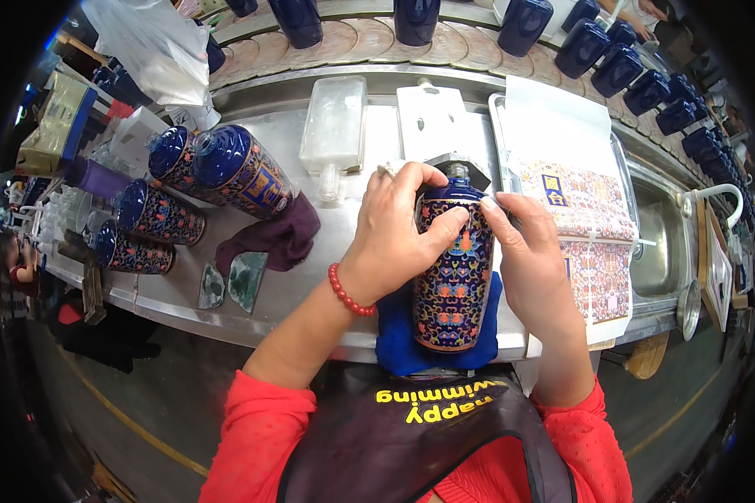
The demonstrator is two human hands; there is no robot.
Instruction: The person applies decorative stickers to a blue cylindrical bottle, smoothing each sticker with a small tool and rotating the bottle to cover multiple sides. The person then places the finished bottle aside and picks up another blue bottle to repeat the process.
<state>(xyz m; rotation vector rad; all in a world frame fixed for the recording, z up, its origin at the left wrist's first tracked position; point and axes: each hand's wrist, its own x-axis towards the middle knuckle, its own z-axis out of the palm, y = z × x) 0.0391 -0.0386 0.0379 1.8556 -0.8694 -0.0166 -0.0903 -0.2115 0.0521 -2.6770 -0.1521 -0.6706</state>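
Head view: both hands (394,230) (530,264) touch patterned bottle (451,289); apron (352,427) bears yellow lettering (445,400).

This is a factory workshop where bottles are decorated. A slat conveyor (352,40) carrying plain dark-blue bottles (524,27) curves behind a metal table (281,289) with a built-in sink (658,268). Printed floral sheets (591,277) lie near a similarly patterned bottle (451,289); more decorated bottles (161,216) sit at left. A yellow line (134,412) marks the grey floor (101,427).
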